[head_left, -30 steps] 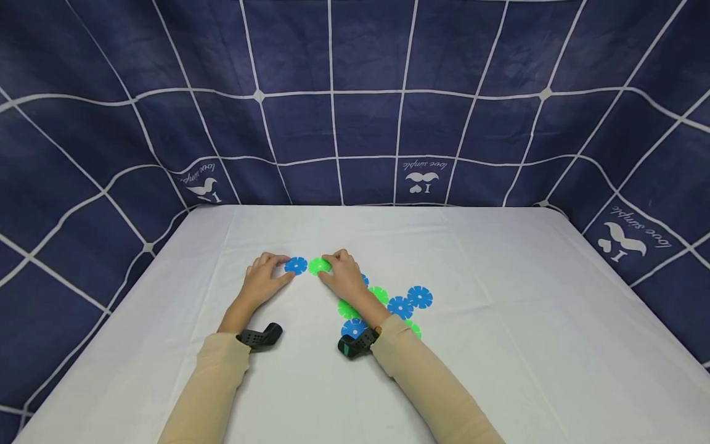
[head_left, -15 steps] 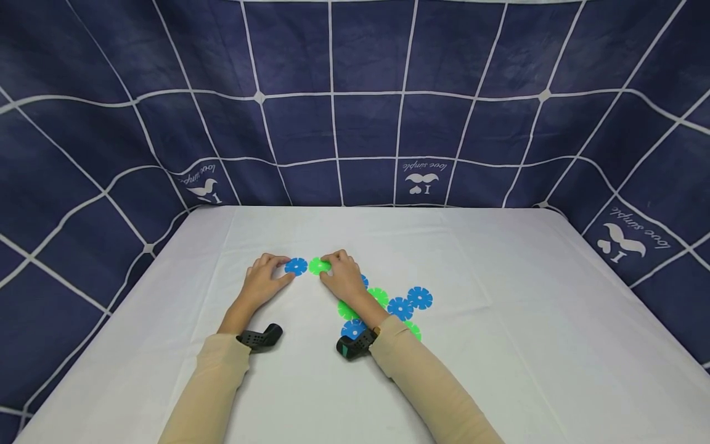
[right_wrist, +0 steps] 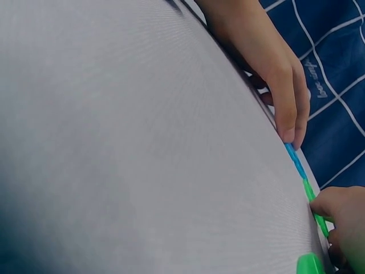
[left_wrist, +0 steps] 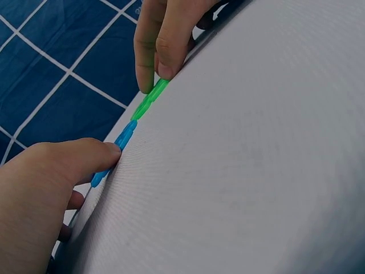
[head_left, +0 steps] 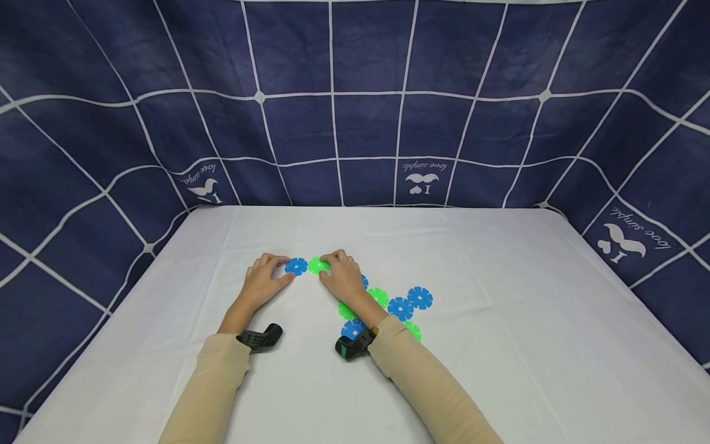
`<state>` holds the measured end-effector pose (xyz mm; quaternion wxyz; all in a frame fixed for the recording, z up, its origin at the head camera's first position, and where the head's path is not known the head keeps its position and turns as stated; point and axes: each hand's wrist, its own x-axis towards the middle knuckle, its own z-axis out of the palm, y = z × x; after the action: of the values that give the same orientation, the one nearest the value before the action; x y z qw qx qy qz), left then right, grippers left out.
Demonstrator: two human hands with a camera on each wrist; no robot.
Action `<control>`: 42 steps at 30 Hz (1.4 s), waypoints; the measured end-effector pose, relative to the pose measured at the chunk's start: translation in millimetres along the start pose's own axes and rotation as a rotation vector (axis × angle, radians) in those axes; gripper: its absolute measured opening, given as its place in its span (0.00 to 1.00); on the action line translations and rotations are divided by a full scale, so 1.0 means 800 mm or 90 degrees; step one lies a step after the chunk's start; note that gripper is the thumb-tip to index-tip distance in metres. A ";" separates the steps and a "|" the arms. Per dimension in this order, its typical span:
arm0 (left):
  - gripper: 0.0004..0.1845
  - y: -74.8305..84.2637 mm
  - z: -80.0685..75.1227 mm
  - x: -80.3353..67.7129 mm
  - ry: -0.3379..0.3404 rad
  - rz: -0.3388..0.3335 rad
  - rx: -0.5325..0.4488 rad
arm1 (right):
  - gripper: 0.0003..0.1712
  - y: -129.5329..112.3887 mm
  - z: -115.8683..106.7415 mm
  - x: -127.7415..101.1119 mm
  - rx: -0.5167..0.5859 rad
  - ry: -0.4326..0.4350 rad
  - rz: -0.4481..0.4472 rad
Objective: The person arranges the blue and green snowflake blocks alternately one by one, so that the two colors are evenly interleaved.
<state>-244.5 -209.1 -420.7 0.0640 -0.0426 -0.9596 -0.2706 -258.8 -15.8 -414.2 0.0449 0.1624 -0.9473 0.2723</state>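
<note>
A blue notched snowflake disc (head_left: 296, 266) lies flat on the white cloth, pinched at its left side between thumb and fingers of my left hand (head_left: 261, 277). Beside it, my right hand (head_left: 345, 280) pinches a green snowflake disc (head_left: 318, 266) by its right side. In the head view the facing edges are side by side with almost no gap. Seen edge-on in the left wrist view, the blue disc (left_wrist: 115, 153) and green disc (left_wrist: 150, 100) line up end to end. The right wrist view shows the same row, with both hands holding the outer ends.
More snowflake discs lie under and beside my right forearm: a blue disc (head_left: 420, 298), another blue disc (head_left: 400, 309), a green disc (head_left: 379, 297) and several others partly covered. A white cloth (head_left: 499, 259) covers the table, and a dark blue gridded curtain (head_left: 366, 123) surrounds its back and sides.
My right hand and the green disc have shifted very slightly left, narrowing the gap to the blue disc. The left hand has stayed in place.
</note>
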 end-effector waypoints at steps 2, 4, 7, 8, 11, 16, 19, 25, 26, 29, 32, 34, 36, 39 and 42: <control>0.26 0.000 0.000 0.000 -0.001 0.000 0.001 | 0.21 0.000 0.000 0.000 -0.002 0.000 -0.001; 0.26 0.000 0.000 0.000 -0.001 -0.002 0.002 | 0.21 0.000 0.001 0.000 -0.006 -0.001 -0.002; 0.26 0.000 0.000 0.000 -0.001 -0.003 0.001 | 0.21 0.000 0.001 0.000 -0.006 -0.005 -0.001; 0.26 0.000 0.000 0.000 -0.001 -0.004 0.002 | 0.22 -0.001 0.001 0.000 -0.005 -0.009 0.001; 0.26 0.000 0.000 0.000 0.000 -0.003 -0.002 | 0.22 -0.002 -0.001 0.000 -0.002 -0.015 0.006; 0.26 0.000 0.000 0.000 0.001 -0.005 -0.003 | 0.22 -0.004 -0.010 0.001 0.044 -0.023 0.027; 0.26 -0.001 0.000 0.001 0.001 -0.009 -0.001 | 0.21 -0.002 -0.023 -0.001 0.082 -0.029 0.030; 0.26 -0.001 0.000 0.002 0.000 -0.012 0.001 | 0.19 0.007 -0.052 -0.012 0.109 -0.018 -0.012; 0.26 -0.001 0.000 0.002 0.000 -0.012 0.001 | 0.19 0.009 -0.056 -0.014 0.105 -0.020 -0.019; 0.26 0.000 0.000 0.001 -0.003 -0.013 -0.001 | 0.19 0.017 -0.066 -0.020 0.088 -0.022 -0.032; 0.26 0.000 0.000 0.001 -0.003 -0.010 -0.002 | 0.19 0.027 -0.072 -0.027 0.072 -0.021 -0.037; 0.26 0.000 0.000 0.001 -0.004 -0.009 -0.003 | 0.19 0.034 -0.073 -0.032 0.062 -0.020 -0.042; 0.26 0.000 0.000 0.000 -0.003 -0.007 -0.001 | 0.19 0.041 -0.074 -0.037 0.050 -0.020 -0.048; 0.26 -0.001 -0.001 0.001 -0.002 -0.006 -0.004 | 0.19 0.048 -0.073 -0.044 0.042 -0.023 -0.053; 0.26 -0.001 -0.002 0.001 -0.003 -0.006 -0.004 | 0.19 0.053 -0.071 -0.050 0.034 -0.019 -0.055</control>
<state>-244.9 -210.5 -420.1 0.0602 -0.0392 -0.9590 -0.2741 -235.3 59.5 -394.0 0.0379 0.2085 -0.9324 0.2927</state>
